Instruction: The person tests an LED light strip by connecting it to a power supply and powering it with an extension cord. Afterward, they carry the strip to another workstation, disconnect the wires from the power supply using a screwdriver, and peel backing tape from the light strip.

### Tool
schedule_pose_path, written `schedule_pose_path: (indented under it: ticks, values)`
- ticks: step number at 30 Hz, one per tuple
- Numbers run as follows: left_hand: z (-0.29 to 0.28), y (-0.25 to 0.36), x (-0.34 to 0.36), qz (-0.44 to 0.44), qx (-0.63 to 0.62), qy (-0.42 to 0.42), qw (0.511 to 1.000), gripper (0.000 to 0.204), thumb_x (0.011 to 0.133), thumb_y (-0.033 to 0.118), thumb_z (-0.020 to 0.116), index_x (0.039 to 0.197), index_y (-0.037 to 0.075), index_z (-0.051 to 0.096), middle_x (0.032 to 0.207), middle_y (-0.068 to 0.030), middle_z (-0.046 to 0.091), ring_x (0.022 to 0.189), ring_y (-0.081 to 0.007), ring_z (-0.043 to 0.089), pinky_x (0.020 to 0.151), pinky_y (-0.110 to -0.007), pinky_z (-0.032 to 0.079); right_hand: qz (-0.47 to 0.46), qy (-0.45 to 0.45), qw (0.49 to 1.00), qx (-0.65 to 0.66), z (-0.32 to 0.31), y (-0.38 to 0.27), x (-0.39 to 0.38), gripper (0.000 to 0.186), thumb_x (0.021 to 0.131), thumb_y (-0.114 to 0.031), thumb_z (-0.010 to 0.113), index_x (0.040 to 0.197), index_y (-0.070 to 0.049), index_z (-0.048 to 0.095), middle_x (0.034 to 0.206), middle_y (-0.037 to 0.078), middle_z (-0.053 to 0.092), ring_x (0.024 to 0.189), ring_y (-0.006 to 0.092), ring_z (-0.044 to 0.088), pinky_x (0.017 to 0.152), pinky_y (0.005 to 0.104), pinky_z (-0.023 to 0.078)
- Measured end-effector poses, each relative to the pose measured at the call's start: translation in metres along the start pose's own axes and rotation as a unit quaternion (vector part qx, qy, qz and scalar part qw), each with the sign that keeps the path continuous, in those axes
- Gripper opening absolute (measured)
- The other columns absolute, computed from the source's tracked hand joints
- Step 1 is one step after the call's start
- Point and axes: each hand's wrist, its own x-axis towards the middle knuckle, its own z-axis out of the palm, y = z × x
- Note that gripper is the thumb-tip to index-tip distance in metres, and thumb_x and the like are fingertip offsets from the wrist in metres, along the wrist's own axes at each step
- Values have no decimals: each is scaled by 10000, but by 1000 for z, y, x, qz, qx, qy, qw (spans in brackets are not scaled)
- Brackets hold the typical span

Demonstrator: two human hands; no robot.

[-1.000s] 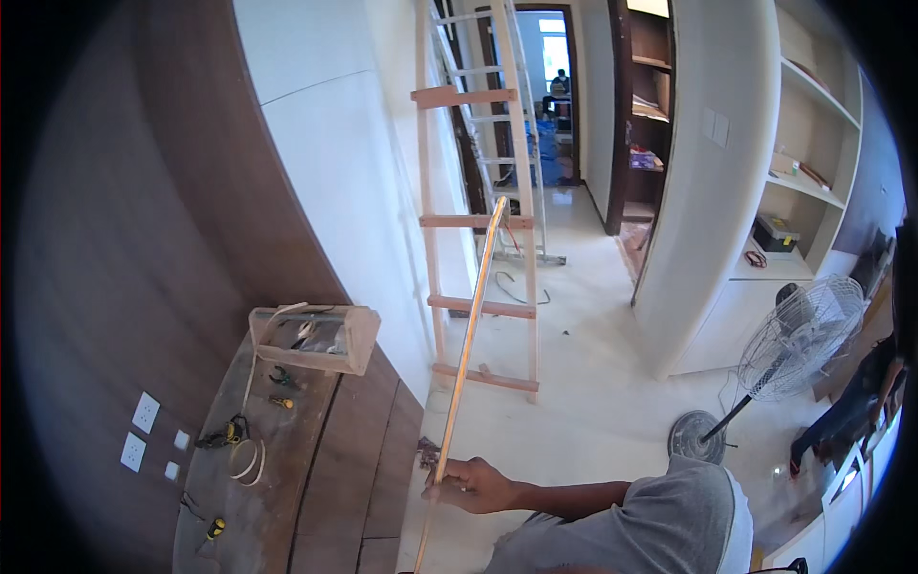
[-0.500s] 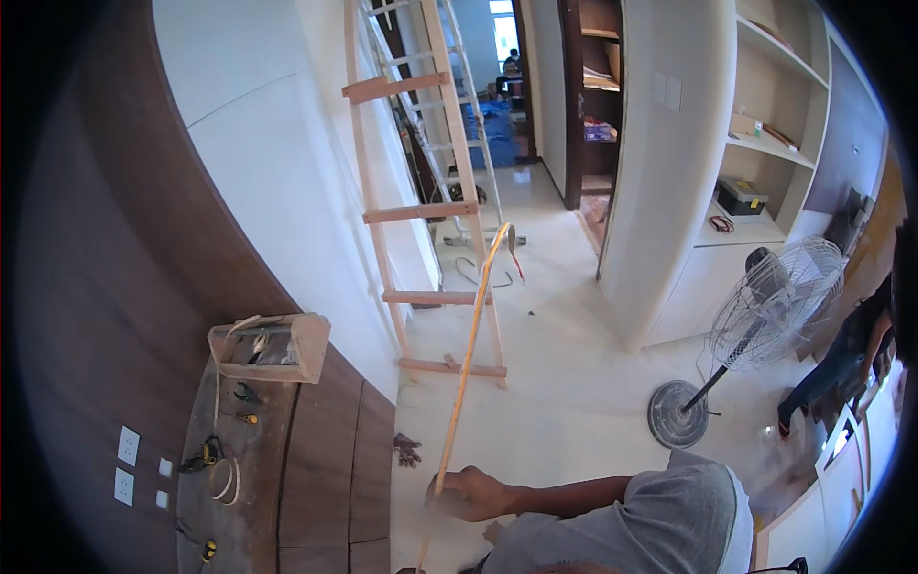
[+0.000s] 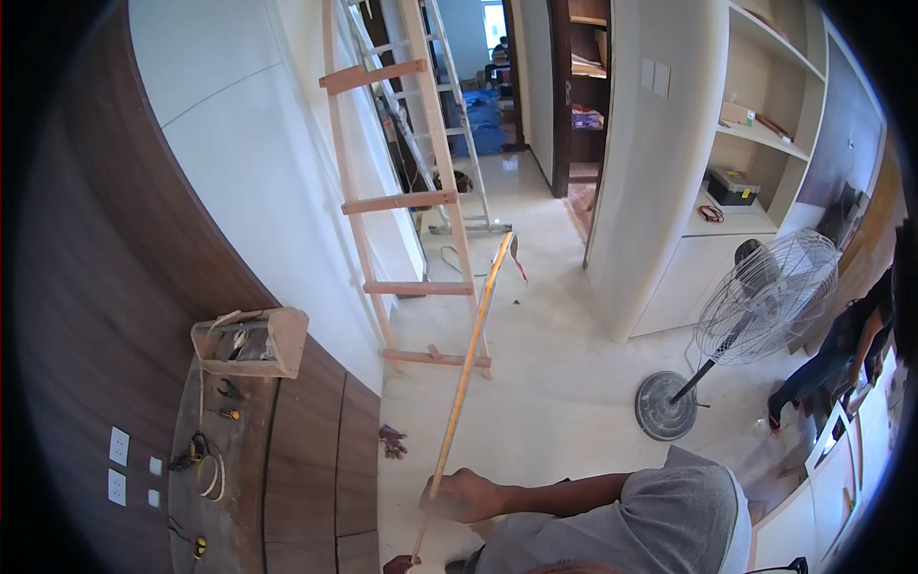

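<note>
A long thin wooden strip (image 3: 466, 378) slants up and away across the view. My right hand (image 3: 464, 495) is closed around it, with the bare forearm and grey sleeve reaching in from the right. Lower down, at the bottom edge, my left hand (image 3: 399, 564) is closed by the strip's near end and mostly cut off by the frame. The strip's far end stands in front of the wooden ladder's right rail, and a red and pale strand (image 3: 519, 263) hangs beside it. On the floor left of my right hand lies a dark work glove (image 3: 392, 442).
A wooden ladder (image 3: 400, 200) leans at the left wall, before a metal stepladder (image 3: 463, 129). On the brown cabinet top (image 3: 234, 459) are a wooden tool caddy (image 3: 253, 344) and several hand tools. A pedestal fan (image 3: 666, 406) and a person (image 3: 841, 349) are at right.
The whole view has shifted, so the surroundings sit slightly further left and higher. The strip's far end has tipped a little right, and more of my left hand shows.
</note>
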Motion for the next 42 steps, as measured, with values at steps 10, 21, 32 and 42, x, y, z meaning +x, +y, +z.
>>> schedule_pose_path:
  ticks: [10,21,32,42]
  values:
    - [10,-5,-12,24,43,26,998,244,970,126,551,1064,-37,707,1107,-117,705,1097,-224,635,1004,-366,484,6,-20,1000,18,0,7,-4,216,966,-236,675,1044,-39,631,695,126,653,627,275,681,601,385,523]
    - [16,-4,-6,-5,34,30,999,242,934,147,593,1062,-17,717,1083,-106,719,1068,-223,647,1002,-369,481,11,-22,1000,16,-5,7,-3,198,959,-229,682,1030,-50,636,676,131,655,628,289,693,593,381,527]
    - [14,-2,-13,-1,21,15,1000,277,962,149,543,1104,-33,697,1127,-123,711,1091,-231,651,1013,-369,488,2,-13,999,48,-9,-9,1,199,970,-241,669,1027,-56,622,748,132,679,678,315,707,625,393,541]
    - [32,42,-25,26,94,5,995,331,982,203,540,1167,-34,679,1136,-140,716,1076,-231,677,975,-370,530,85,-77,993,17,-16,-1,2,223,958,-230,669,1125,-82,675,967,131,739,846,330,732,757,392,572]
